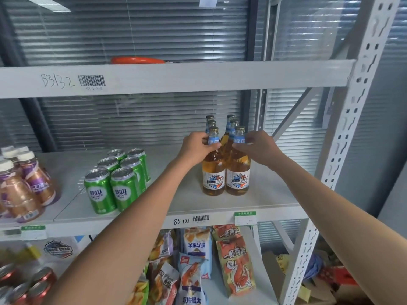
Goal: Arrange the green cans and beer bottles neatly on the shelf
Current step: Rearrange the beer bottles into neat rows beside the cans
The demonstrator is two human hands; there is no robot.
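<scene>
Several amber beer bottles stand in two rows on the middle shelf (273, 194), right of centre. My left hand (198, 147) grips the neck of the front left bottle (213, 172). The neck of the front right bottle (237, 175) is held by my right hand (256, 148). Both front bottles stand upright side by side, touching, with white and blue labels facing me. To the left, several green cans (114, 181) stand in two tidy rows on the same shelf, apart from the bottles.
Brown drink bottles with white caps (24, 181) crowd the shelf's left end. Snack bags (235, 263) fill the shelf below, with red cans (37, 282) at lower left. A white upright post (352, 128) bounds the right side. An orange object (137, 60) lies on the top shelf.
</scene>
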